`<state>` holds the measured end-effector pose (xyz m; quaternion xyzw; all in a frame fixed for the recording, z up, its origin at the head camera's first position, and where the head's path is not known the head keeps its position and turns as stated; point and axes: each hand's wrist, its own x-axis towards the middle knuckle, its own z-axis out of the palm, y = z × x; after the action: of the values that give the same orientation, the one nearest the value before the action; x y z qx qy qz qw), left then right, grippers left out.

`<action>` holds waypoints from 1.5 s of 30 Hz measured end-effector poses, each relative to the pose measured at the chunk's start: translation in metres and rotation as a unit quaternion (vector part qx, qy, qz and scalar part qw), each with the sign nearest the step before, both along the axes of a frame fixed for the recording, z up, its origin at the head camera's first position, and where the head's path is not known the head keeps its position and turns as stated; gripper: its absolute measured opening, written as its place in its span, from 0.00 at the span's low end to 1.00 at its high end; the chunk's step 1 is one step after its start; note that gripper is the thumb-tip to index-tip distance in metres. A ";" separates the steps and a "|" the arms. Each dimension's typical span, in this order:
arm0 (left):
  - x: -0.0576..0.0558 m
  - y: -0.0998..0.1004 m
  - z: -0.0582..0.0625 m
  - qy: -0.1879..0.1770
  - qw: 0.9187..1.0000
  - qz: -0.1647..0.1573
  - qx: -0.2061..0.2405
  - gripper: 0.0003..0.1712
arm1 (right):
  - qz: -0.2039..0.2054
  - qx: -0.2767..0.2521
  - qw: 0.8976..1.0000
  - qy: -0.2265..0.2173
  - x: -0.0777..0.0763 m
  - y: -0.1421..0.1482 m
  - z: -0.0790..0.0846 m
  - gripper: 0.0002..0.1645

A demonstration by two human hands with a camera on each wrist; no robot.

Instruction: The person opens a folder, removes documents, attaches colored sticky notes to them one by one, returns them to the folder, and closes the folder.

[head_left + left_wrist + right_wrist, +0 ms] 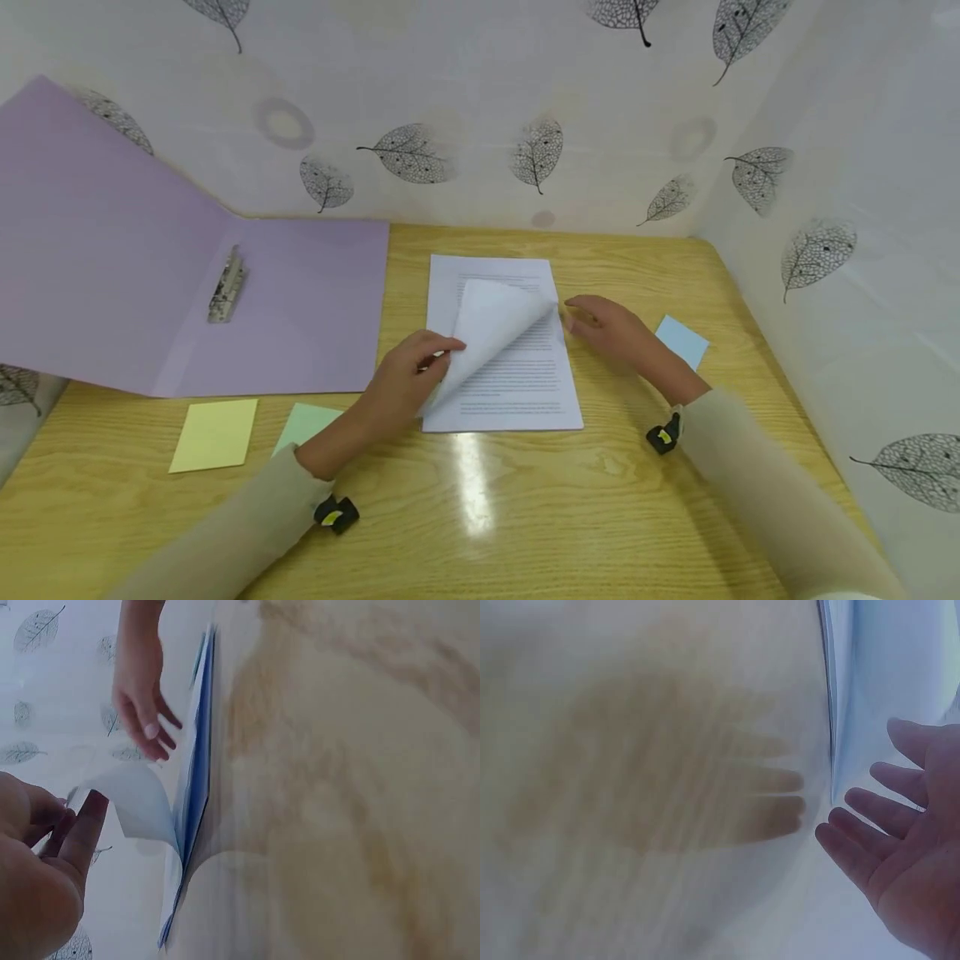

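Observation:
A stack of printed paper sheets lies on the wooden table in the head view. My left hand pinches the edge of the top sheet, which is lifted and curls over from the lower right, showing its blank underside. In the left wrist view that sheet bends up from the stack between thumb and fingers. Just off the stack's right edge hovers my right hand, its fingers loosely extended and holding nothing. The right wrist view shows this right hand with fingers spread beside the paper edge.
An open purple folder with a metal clip lies to the left, its cover raised against the leaf-patterned curtain. Yellow and green sticky notes lie before it. A blue sticky note sits partly under the right forearm.

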<state>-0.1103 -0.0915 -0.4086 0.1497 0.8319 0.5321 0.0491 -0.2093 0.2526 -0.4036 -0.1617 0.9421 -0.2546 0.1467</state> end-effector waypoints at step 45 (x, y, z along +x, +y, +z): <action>-0.030 -0.196 -0.008 -0.116 0.912 0.355 0.171 0.29 | 0.136 0.072 0.986 0.069 0.032 -0.012 -0.014 0.40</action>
<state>-0.1401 -0.2880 -0.4168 -0.2125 0.7149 0.6621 -0.0732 -0.1776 0.2402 -0.4175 -0.2945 0.9350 -0.1519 0.1264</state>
